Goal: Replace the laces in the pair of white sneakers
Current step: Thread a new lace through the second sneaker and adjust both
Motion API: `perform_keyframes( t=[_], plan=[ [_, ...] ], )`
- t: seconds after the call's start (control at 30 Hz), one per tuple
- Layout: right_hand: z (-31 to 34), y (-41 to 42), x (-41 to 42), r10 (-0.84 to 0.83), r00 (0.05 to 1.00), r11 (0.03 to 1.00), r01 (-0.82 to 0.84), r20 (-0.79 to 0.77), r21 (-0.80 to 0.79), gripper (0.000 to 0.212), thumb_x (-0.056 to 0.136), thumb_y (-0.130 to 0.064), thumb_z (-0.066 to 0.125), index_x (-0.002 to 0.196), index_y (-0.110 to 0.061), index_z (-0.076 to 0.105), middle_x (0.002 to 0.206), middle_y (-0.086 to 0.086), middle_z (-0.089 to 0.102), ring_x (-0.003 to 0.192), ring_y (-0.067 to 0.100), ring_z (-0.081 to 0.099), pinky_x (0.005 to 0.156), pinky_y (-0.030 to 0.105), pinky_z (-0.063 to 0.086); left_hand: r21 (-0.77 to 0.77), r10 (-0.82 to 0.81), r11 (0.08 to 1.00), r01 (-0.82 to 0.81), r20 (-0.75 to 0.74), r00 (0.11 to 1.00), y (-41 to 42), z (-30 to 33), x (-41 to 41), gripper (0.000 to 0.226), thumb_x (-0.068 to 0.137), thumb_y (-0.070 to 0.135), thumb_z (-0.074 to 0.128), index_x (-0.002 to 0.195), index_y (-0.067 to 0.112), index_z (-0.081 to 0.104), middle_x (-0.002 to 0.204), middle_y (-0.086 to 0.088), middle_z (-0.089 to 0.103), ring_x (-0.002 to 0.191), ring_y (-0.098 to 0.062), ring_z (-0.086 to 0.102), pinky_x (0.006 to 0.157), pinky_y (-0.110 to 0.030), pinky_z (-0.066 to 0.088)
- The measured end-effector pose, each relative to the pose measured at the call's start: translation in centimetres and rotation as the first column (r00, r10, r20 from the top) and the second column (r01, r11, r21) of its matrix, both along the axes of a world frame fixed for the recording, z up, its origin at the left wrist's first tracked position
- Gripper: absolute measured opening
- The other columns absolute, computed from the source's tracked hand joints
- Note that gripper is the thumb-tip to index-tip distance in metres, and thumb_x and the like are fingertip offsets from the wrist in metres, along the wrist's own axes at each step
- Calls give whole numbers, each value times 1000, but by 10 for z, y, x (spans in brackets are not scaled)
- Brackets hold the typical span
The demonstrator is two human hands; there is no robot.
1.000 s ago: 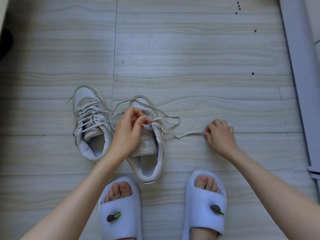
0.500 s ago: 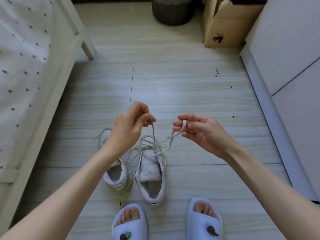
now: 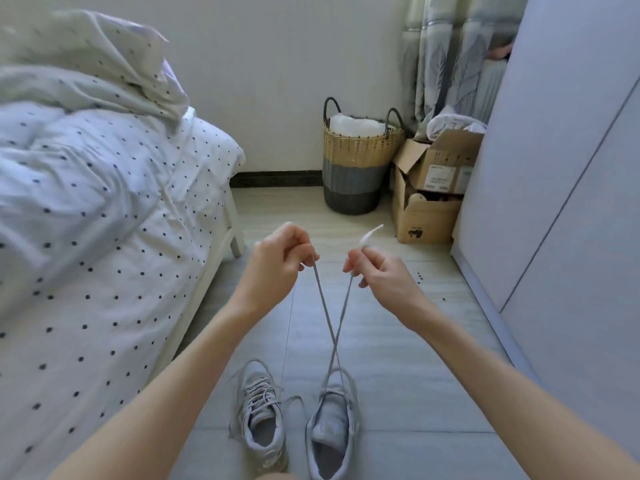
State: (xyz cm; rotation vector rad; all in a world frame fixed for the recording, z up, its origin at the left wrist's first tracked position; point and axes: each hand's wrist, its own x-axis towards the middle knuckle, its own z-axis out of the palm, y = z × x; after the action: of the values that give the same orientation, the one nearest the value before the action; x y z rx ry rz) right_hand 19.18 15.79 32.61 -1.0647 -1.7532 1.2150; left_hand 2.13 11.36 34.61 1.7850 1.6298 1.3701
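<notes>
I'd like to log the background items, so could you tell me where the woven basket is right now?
In the head view, the woven basket stands on the floor against the far wall, right of centre, between the bed and the cardboard boxes.

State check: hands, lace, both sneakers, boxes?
left hand: pinching one lace end
right hand: pinching the other end
lace: raised, strands crossed, bottom in right sneaker
right sneaker: on floor, mostly unlaced
left sneaker: on floor, laced
cardboard boxes: flaps open
</notes>
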Motion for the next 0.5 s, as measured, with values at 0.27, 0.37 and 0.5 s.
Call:
perform_keyframes(
  t=[0.27,0.37,0.5],
  plan=[
    [112,-7,-11,44,992,958,-8,-119,287,26,96,-18,50,83,-3,67,55,9,51,51,15,44,52,21,38,196,31,980,-32,8,999,1,113,3,21,87,1,57,73,17,55,69,-1,69,69,-19,66,73,-37,55],
    [144,-9,-13,72,986,939,-17,-148,345,23,95,-17,51,83,-6,67,56,8,40,50,16,34,50,27,31,272,59,961,-56,-3,998,-3,148,5,19,87,1,56,74,16,55,67,-1,67,68,-20,65,74,-37,55],
    [164,-14,-15,75,992,883,-20,-99,469,24,98,-20,43,85,-15,62,54,-2,37,47,9,33,47,23,30,307,73,948,-82,43,996,-8,172,5,17,88,4,57,76,16,56,67,-2,67,61,-13,60,69,-32,53]
  ],
)
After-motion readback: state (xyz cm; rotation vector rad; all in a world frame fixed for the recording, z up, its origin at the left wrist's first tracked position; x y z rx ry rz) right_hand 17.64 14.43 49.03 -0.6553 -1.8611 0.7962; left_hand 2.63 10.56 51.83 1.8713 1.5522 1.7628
